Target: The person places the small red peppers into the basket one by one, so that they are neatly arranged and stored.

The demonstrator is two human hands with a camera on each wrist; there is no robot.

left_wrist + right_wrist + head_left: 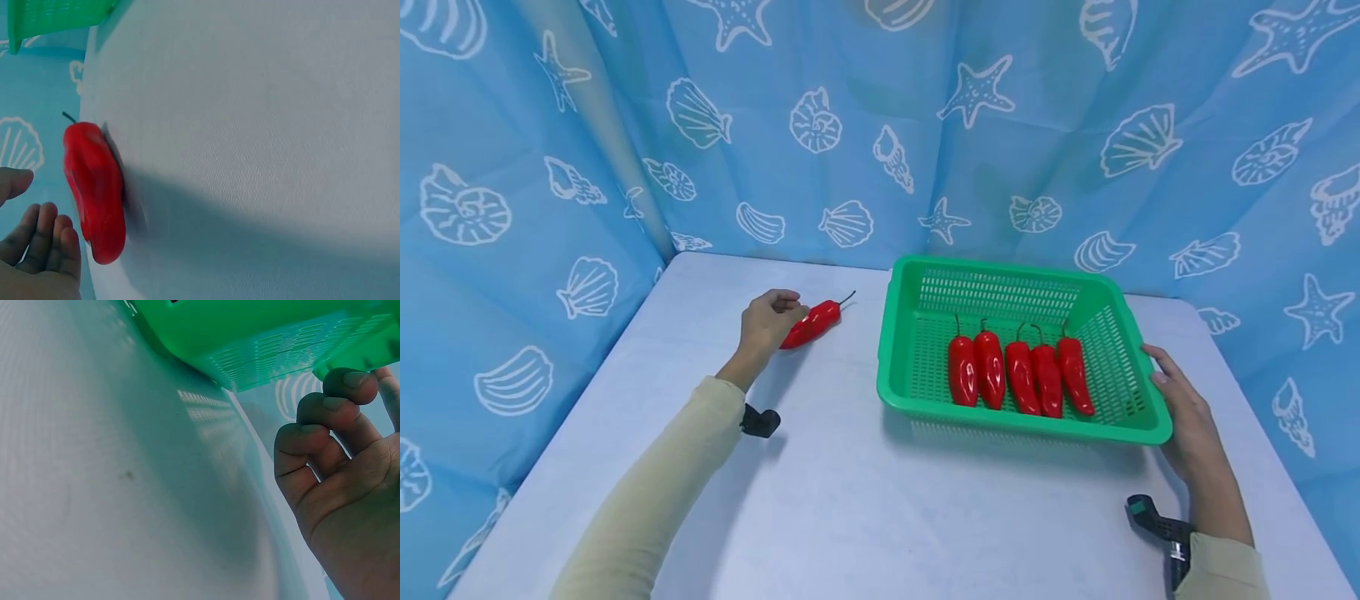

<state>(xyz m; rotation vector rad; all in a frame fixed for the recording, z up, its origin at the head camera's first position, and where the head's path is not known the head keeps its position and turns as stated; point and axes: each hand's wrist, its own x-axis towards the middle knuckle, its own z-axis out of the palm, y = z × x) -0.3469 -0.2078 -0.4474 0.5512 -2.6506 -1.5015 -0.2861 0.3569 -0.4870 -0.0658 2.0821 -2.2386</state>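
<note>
A red chili pepper (822, 319) with a thin dark stem lies on the white table at left. My left hand (769, 323) hovers right beside it, overlapping its near end in the head view. From the left wrist view, the thumb and fingers (42, 234) stand apart, with a gap between them and the pepper (94, 187). At right, my right hand (1187, 417) holds the right rim of a green plastic basket (1022, 427), its lower fingers (303, 439) curled below that rim. Several red peppers (1021, 375) lie side by side in the basket, stems pointing away.
A white cloth-covered table (850, 517) carries everything. Blue curtains (850, 167) printed with white shells and starfish hang behind it and along both sides. A black wrist mount (760, 421) sits on the left wrist, another (1157, 521) on the right.
</note>
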